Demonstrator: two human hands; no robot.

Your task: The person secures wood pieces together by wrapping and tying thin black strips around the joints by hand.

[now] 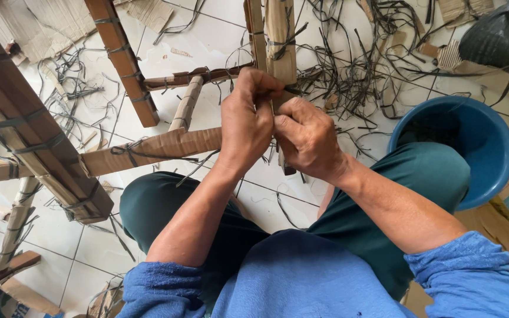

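A wooden chair frame lies upturned on a white tiled floor, its legs wrapped in brown cardboard tied with dark straps. My left hand (246,115) and my right hand (306,138) meet at the cardboard-wrapped leg (279,35) straight ahead of me. Both pinch at its lower end, where a dark strap (278,42) circles the cardboard. Fingers of both hands are closed on the wrapping. What lies between the fingertips is hidden.
A blue plastic bucket (490,141) stands at my right knee. Cut dark strap pieces (354,70) litter the tiles ahead. Other wrapped legs (122,56) and a rail (154,150) stretch to the left. A black bag (499,35) sits at top right, cardboard scraps beside it.
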